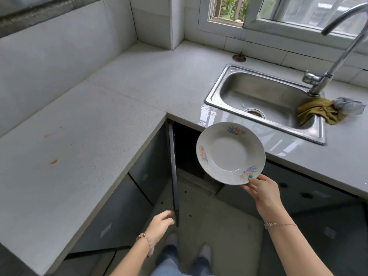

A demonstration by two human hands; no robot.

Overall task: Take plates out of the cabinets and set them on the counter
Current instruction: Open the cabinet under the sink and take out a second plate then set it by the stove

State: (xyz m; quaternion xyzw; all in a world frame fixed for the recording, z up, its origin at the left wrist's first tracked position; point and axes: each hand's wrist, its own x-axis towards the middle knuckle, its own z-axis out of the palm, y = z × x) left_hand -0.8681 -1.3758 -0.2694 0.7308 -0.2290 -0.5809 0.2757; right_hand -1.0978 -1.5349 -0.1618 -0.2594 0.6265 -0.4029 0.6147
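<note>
Head view, the only one there is. The right hand (260, 188) has the plate (229, 152) by its near rim and nowhere else: thumb on top, fingers curled underneath, a one-edge pinch. The plate hangs in the air, tilted a bit, over the open cabinet (189, 148), just in front of the counter's (99, 116) front edge and below the sink's (217, 92) near-left corner. It isn't resting on anything.

The left hand (161, 224) is down at the free edge of the door (174, 166), fingers curled around it, holding it open.

What could go wrong, imo:
- With only a rim pinch, all the plate's weight hangs off the far side. A quick lift could lever it out of the fingers, and it's hard floor down there.
- The plate's far edge sits right by the counter's front edge, so raising it without pulling back first could clip the lip and chip it.
- The strip in front of the sink looks glossy, maybe wet. Set down there near the edge, the plate could skate.
- Swinging the door while watching the plate could bump an arm or knee.
</note>
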